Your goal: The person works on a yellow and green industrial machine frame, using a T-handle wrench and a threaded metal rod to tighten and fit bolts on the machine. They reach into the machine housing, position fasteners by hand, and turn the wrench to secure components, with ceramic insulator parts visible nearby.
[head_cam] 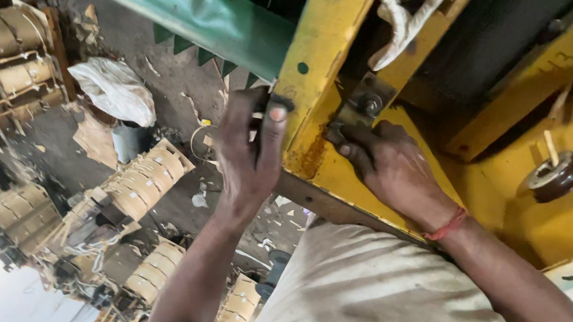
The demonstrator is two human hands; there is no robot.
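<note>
A yellow metal frame (323, 52) stands between the 2 hands. The left hand (250, 151) is on its outer side, fingers curled around the frame's edge and gripping it. The right hand (389, 166) lies on the inner side, fingers bent and pressing a small dark piece just below a bolt (370, 104) on a grey bracket (362, 96). A green roll (192, 7) pokes out beside the frame, above the left hand. Wound coils (141, 184) lie on the floor (131, 29).

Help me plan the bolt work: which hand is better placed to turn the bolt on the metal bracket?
Probably the right hand: its fingers rest on the yellow frame just below the bolt. The left hand grips the frame's outer edge farther away.
</note>
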